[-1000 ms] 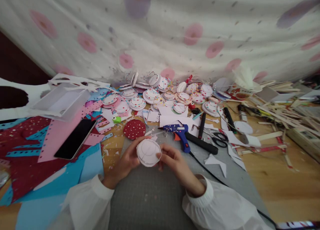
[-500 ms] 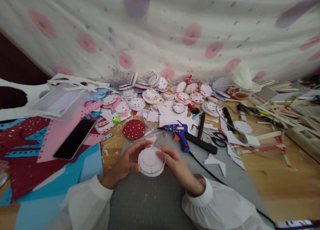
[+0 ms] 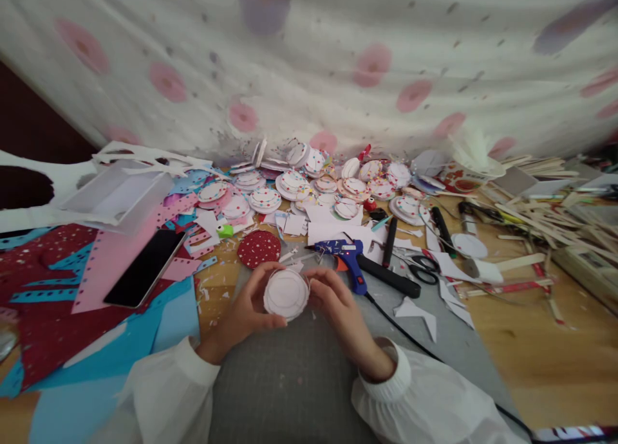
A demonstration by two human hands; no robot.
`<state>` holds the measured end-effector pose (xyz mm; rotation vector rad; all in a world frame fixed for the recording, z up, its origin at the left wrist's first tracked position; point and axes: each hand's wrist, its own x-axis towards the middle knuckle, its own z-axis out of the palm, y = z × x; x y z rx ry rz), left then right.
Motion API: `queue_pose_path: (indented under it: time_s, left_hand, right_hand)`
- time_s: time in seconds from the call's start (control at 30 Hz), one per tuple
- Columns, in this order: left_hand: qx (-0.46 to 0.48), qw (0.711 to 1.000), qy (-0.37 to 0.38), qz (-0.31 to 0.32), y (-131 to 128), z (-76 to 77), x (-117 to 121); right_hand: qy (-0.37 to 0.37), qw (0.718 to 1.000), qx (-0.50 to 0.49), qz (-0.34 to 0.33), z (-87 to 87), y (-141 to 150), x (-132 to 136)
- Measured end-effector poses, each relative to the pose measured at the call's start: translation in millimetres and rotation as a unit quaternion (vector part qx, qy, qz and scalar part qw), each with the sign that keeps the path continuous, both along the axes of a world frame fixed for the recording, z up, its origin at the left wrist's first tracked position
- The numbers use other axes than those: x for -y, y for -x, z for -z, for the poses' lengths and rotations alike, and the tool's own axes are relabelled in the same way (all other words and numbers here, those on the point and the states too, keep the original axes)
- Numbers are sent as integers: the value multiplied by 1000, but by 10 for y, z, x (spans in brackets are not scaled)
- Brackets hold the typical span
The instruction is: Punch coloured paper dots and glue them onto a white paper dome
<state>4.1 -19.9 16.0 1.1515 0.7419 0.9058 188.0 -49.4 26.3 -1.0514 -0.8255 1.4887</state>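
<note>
Left fingers and thumb were curled round the disc, gripping its edge; right fingers were bent in at its other side, their hold unclear! Left hand, right hand, disc between, above the mat! Beyond lay the red circle and, rightward, the glue gun!

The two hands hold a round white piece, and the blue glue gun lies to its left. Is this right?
The side is wrong: in the head view, the blue glue gun lies to the right of the round white piece, which the left hand and right hand hold.
</note>
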Motion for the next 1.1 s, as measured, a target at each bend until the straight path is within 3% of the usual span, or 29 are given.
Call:
queue_pose_path:
  time_s: [0.2,0.43,0.53,0.7,0.9,1.1]
  left_hand:
    - [-13,997,19,-71,-76,21,-25]
    - [-39,998,3,-56,-98,69,-35]
    - [-60,996,4,-58,-84,75,-27]
    - [-84,996,12,-39,-80,48,-22]
    - [-104,993,38,-35,-92,-23,-18]
    - [-92,995,35,-20,-72,18,-7]
  right_hand:
    - [-110,985,131,20,-15,-63,-11]
    - [-158,949,267,63,89,-46,-33]
    - [-153,935,318,39,104,-49,-24]
    - [-107,941,321,-17,81,-56,-5]
    - [-124,929,349,-23,35,-73,-10]
    - [-139,916,375,-33,20,-70,-11]
